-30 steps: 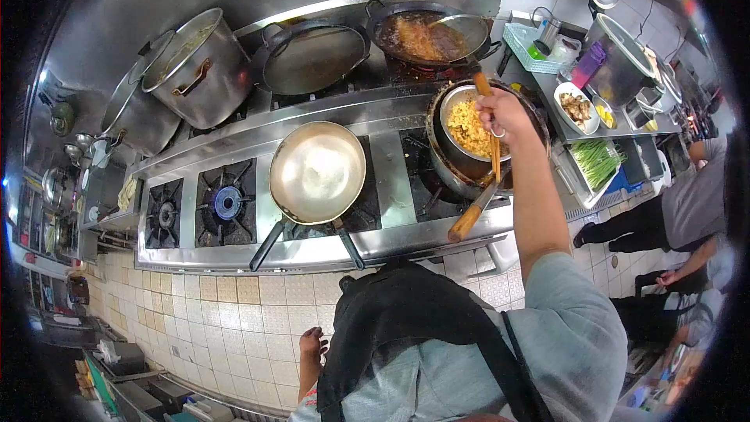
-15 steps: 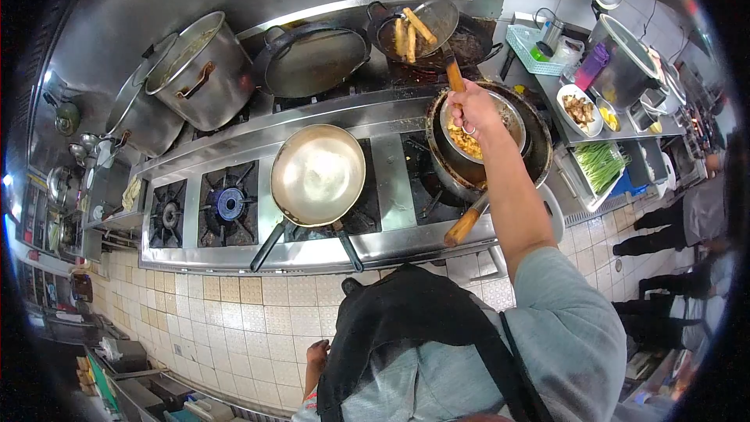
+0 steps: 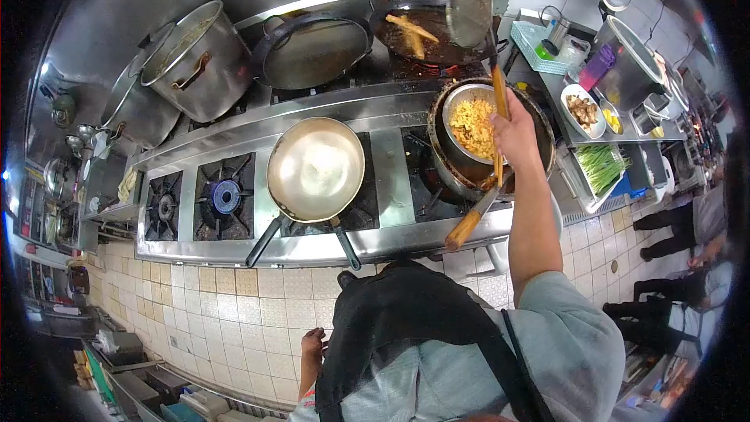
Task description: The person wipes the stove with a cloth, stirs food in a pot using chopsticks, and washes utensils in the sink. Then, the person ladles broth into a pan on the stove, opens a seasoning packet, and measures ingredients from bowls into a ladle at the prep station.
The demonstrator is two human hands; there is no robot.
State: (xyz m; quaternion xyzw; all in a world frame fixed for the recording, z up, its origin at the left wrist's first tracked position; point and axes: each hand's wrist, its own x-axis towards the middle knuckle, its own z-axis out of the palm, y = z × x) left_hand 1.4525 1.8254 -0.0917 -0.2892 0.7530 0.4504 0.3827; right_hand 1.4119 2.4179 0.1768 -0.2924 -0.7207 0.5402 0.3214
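Observation:
My right hand (image 3: 517, 131) grips the wooden handle of a round mesh strainer (image 3: 470, 6), tilted steeply at the right side of the back wok (image 3: 391, 41). Golden fried sticks (image 3: 412, 26) are in or just over this wok's dark oil, apart from the mesh; motion blurs some of them. Below the hand, a metal bowl (image 3: 451, 121) with yellow crumbly food (image 3: 473, 126) sits inside a larger dark pot (image 3: 436, 158). My left hand (image 3: 313, 341) hangs low beside my body, fingers loosely curled and apart, with nothing visible in it.
A wide pan (image 3: 316, 172) with two dark handles rests on the front burners, left of a lit blue burner (image 3: 226, 197). A wooden-handled tool (image 3: 467, 228) juts from the dark pot. Tall stockpots (image 3: 191, 70) and another wok (image 3: 312, 55) stand behind. People (image 3: 687, 223) are at far right.
My right hand has moved right and down, swinging the strainer from level to steeply tilted. The fried sticks have left the strainer and dropped toward the wok. The bowl of crumbly food is now uncovered.

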